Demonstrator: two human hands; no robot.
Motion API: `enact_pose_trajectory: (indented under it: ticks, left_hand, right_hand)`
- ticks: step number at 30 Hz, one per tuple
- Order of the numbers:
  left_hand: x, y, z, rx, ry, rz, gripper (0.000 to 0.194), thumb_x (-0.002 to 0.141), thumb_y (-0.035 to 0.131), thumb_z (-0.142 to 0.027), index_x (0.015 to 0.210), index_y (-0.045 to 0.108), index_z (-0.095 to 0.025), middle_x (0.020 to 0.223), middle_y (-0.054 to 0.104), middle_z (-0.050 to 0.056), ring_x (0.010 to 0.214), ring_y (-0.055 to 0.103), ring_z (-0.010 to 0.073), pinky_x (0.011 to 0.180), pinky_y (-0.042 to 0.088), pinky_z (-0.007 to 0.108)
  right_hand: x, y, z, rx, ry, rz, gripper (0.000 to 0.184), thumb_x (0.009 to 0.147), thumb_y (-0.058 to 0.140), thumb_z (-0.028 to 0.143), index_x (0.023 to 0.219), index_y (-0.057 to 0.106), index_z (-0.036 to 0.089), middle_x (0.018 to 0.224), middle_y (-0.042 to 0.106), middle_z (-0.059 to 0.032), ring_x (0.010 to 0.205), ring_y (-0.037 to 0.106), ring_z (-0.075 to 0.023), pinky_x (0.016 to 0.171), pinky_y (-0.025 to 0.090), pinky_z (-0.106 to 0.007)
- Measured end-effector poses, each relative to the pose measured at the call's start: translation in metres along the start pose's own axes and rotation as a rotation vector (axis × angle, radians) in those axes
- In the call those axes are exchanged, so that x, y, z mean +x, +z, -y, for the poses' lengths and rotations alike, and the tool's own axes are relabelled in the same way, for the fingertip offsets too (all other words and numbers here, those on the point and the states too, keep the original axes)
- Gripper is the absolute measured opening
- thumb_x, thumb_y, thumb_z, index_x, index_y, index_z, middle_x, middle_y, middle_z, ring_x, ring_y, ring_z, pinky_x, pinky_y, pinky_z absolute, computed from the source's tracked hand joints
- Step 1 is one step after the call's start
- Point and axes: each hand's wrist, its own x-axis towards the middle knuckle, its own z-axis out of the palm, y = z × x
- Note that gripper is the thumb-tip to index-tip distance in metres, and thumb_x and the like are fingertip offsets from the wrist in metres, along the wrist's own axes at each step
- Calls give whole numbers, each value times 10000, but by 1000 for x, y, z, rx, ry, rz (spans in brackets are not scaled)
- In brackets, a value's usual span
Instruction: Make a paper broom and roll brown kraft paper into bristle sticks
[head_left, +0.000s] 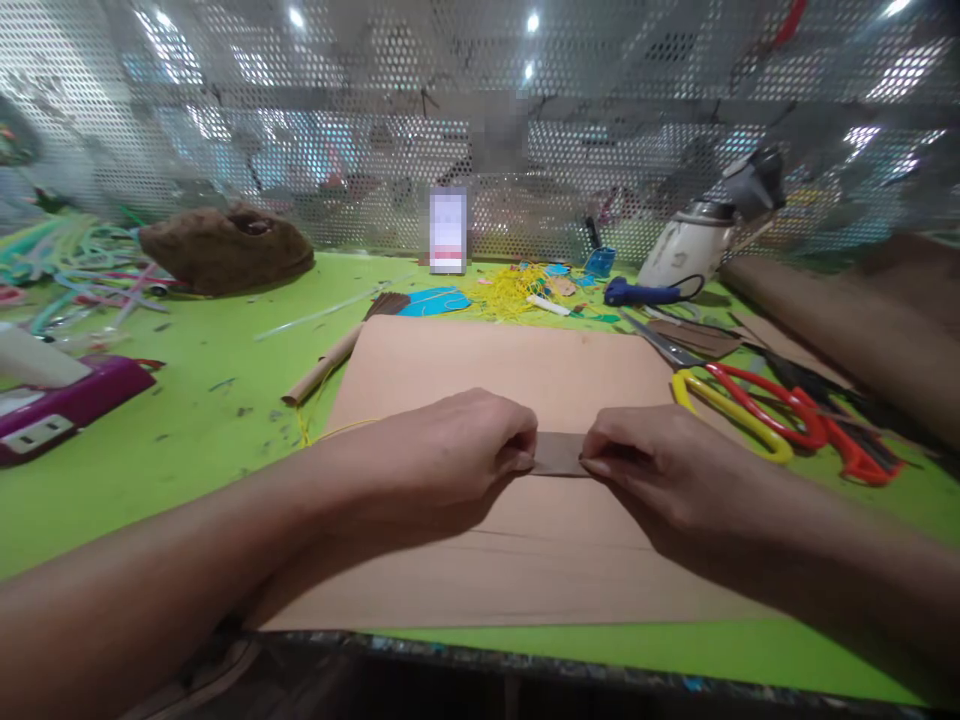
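Observation:
Between my two hands stretches a short greyish-brown strip (559,454), which looks like paper or thin foam. My left hand (469,445) pinches its left end, thumb below and curled fingers above. At the other end, my right hand (667,455) pinches it the same way. Under both hands lies a large peach-coloured board (480,370) on the green table, and the strip is at or just above its surface. The strip's ends are hidden by my fingers.
Right of the board lie scissors with red and yellow handles (769,410) and a red-handled tool (862,450). A brown roll (322,368) is at left, near a purple power strip (97,395). Yellow strings (517,290), a phone (448,230) and a white heat-gun-like tool (686,245) stand behind.

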Motion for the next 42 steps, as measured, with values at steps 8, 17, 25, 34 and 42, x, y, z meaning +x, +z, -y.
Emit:
enact_pose_trajectory:
  ticks: [8,17,25,34,42]
  left_hand:
    - [7,-4,2,-6,16,30,164,825,452,-229,798,613,-214,706,597,7,549,476,126,471,284,243]
    - [4,-2,2,-24,66,11,188,889,412,-295,864,589,-238,680,583,-13,551,446,124,490,277,239]
    - [5,-1,0,-52,210,9,249,917,423,-262,1030,644,-281,801,611,-12,673,506,107,595,336,206]
    - [-1,2,-1,344,325,-95,297,954,354,-350,1035,639,-339,680,487,-3,549,423,121,542,286,262]
    - [-10,-5,-15,468,367,-1,291,855,493,-168,1139,547,-204,789,594,36,692,534,186,627,372,300]
  right_hand:
    - [10,-6,-4,65,24,104,129,796,535,180,702,621,195,586,606,-3,520,489,-119,469,330,-231]
    - [15,-12,-4,49,32,195,158,805,497,172,710,622,193,613,613,-5,556,514,-128,509,368,-236]
    - [8,-9,-4,64,-4,130,131,823,495,170,742,593,199,634,595,16,573,482,-113,523,354,-216]
    - [5,-3,-20,155,-322,31,222,922,497,241,1051,677,221,736,553,-3,644,520,-88,593,382,-188]
    - [-4,-1,-12,-11,-289,-3,224,934,471,268,944,692,229,691,485,5,593,439,-100,526,295,-232]
